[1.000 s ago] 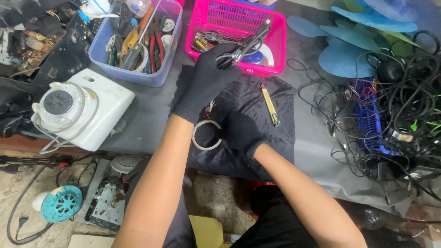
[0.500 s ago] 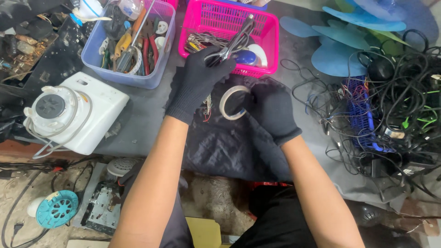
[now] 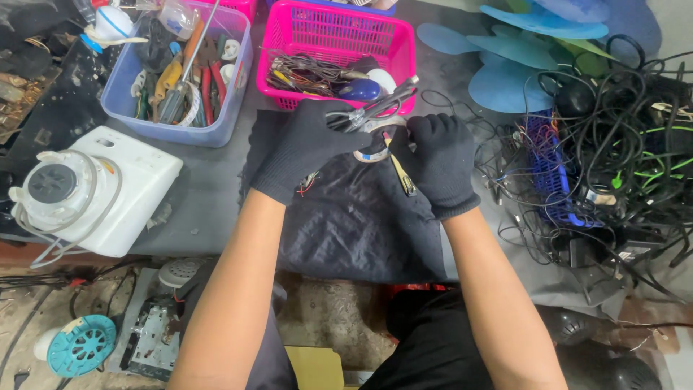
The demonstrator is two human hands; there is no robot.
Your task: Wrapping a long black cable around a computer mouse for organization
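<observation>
The gloved left hand (image 3: 307, 148) grips one pair of scissors (image 3: 375, 108), tips pointing up-right toward the pink basket (image 3: 339, 43); the gloved right hand (image 3: 440, 162) pinches one tape roll (image 3: 375, 148), now closer to the basket than earlier, over the dark cloth (image 3: 354, 217) at the worktop's front edge

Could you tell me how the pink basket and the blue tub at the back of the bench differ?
The pink basket has open mesh walls; the blue tub has solid, translucent walls. The basket holds thin wires and a dark blue rounded thing; the tub holds pliers, screwdrivers and tape. The basket sits just behind the gloved hands, with the scissors in the left hand lying across its front rim; the tub lies further left, untouched. Both are rectangular plastic bins, open on top.
</observation>
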